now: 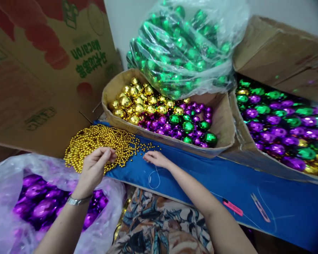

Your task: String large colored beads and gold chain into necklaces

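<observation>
My left hand (95, 165) is raised over the near part of a pile of small gold beads (92, 139), thumb and fingers pinched together. What they grip, if anything, is too small to make out. Just right of the pile, my right hand (157, 158) is closed in a pinch above the blue cloth (185, 176). A thin white thread (154, 188) hangs from it in a loop. Some loose gold beads lie scattered between the pile and a cardboard box.
Behind the beads stands a low cardboard box (159, 133) of gold, purple and green balls. A clear bag (180, 53) of green balls rests on it. Another box (278, 167) is at right. A pink cutter (232, 207) and thread snips (260, 208) lie on the cloth. Purple balls (45, 208) fill a bag at left.
</observation>
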